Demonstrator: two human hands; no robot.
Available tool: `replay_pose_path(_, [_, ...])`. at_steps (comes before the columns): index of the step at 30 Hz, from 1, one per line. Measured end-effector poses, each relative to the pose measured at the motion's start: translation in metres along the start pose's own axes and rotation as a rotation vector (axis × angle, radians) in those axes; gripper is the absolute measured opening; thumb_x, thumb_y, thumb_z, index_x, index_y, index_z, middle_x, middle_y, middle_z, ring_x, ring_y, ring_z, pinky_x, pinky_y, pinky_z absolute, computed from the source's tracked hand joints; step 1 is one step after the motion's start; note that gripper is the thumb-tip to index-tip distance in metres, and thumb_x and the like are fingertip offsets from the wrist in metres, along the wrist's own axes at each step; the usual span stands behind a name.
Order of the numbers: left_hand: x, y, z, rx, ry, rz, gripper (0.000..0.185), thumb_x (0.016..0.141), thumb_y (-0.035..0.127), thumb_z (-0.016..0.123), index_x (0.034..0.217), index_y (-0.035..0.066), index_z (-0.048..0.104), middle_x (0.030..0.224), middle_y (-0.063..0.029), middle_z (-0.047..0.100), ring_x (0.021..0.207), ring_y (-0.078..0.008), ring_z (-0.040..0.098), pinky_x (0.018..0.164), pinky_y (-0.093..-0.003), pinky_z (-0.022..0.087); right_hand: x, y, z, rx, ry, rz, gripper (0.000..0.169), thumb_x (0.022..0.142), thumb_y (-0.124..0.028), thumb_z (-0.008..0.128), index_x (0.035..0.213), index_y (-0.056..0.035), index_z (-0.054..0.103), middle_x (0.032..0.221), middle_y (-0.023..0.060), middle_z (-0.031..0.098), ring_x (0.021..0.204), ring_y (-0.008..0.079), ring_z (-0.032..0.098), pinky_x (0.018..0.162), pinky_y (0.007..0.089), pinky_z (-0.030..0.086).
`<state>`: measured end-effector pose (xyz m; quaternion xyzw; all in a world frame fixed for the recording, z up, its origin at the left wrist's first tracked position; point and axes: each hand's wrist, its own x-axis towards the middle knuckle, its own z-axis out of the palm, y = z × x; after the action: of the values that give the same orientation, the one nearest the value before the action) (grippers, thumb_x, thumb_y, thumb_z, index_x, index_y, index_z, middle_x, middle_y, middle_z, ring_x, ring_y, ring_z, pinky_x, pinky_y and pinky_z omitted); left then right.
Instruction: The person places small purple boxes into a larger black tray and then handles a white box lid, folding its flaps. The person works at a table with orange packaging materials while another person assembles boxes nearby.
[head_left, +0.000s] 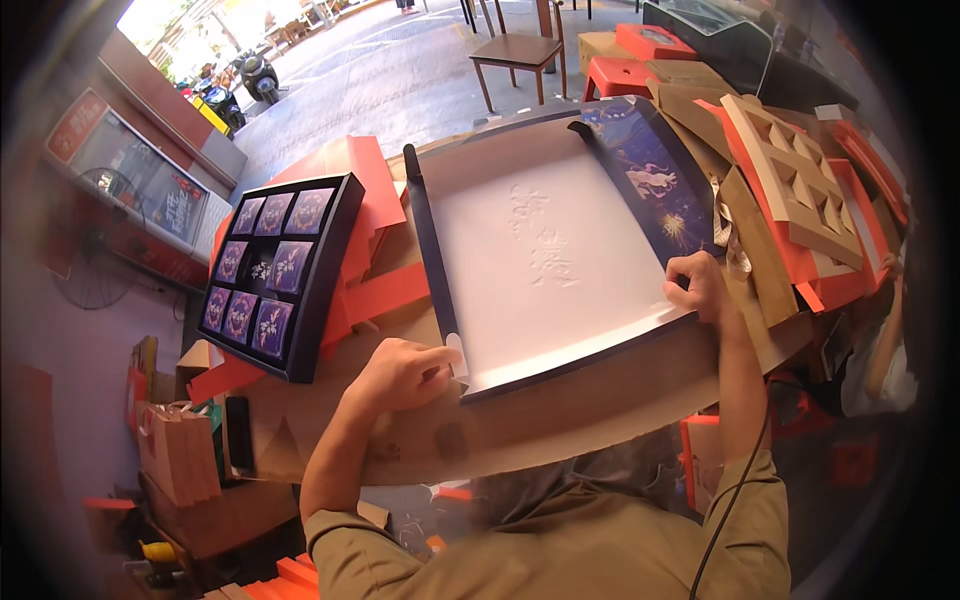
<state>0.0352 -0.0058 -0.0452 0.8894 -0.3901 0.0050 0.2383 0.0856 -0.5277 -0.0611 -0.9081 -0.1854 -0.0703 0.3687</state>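
Observation:
Before me lies a partly folded cardboard box lid (555, 255), its white inside up, with embossed characters and dark blue edges. The near edge is turned up. At its near left corner, my left hand (409, 373) pinches a small white flap. My right hand (696, 283), fingers curled, grips the near right corner. Right of the white panel, a printed blue panel (651, 176) with a pale figure lies flat. To the left, a dark box (300, 337) rests tilted on orange card, holding several small purple printed boxes (291, 266) around a middle compartment.
Orange card sheets (375, 195) lie under the dark box. A phone (239, 433) lies at the table's left end. On the right are flattened cardboard (757, 247), a ribbon (726, 232) and a tan compartment insert (795, 180). Another person's arm (885, 337) shows at far right.

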Motion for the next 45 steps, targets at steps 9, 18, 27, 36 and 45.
replay_pose_path(9, [0.004,0.010,0.006,-0.048,-0.032,0.040,0.029,0.077,0.002,0.063,0.102,0.014,0.072,0.064,-0.0065,0.064,0.053,-0.0326,0.060,0.050,-0.0425,0.045,0.000,-0.002,0.000,-0.021,-0.020,0.013,0.020,0.077,-0.020,0.070,0.070,-0.0018,0.066,0.059,0.0111,0.063,0.052,0.0221,0.062,0.054,0.0357,0.045])
replay_pose_path(18, [0.006,0.018,0.007,0.045,-0.061,0.001,0.032,0.074,0.008,0.066,0.105,0.014,0.071,0.061,-0.0089,0.063,0.054,-0.0359,0.061,0.051,-0.0476,0.045,0.001,-0.004,-0.001,-0.027,-0.018,-0.005,0.019,0.078,-0.019,0.069,0.071,-0.0016,0.066,0.060,0.0124,0.063,0.053,0.0242,0.063,0.055,0.0358,0.045])
replay_pose_path(27, [0.003,0.009,0.004,0.305,0.058,0.153,0.035,0.069,0.013,0.075,0.104,0.015,0.071,0.060,-0.0031,0.059,0.054,-0.0272,0.062,0.053,-0.0412,0.050,0.000,-0.006,-0.001,-0.022,-0.018,0.004,0.019,0.078,-0.018,0.068,0.070,-0.0018,0.065,0.060,0.0143,0.062,0.053,0.0263,0.062,0.055,0.0377,0.045])
replay_pose_path(36, [0.007,0.014,0.005,0.260,0.007,0.153,0.034,0.066,0.007,0.070,0.099,0.012,0.072,0.059,-0.0044,0.057,0.051,-0.0279,0.058,0.051,-0.0418,0.047,-0.001,-0.007,0.002,0.014,0.000,-0.035,0.019,0.079,-0.019,0.069,0.070,-0.0025,0.065,0.058,0.0148,0.060,0.052,0.0295,0.062,0.054,0.0390,0.046])
replay_pose_path(45, [0.006,0.016,0.004,0.157,0.085,0.048,0.039,0.074,0.010,0.068,0.112,0.009,0.074,0.067,-0.0071,0.062,0.057,-0.0291,0.062,0.052,-0.0429,0.047,-0.001,-0.004,0.003,-0.006,0.017,-0.054,0.018,0.079,-0.020,0.070,0.069,-0.0047,0.067,0.059,0.0131,0.061,0.054,0.0284,0.064,0.056,0.0387,0.048])
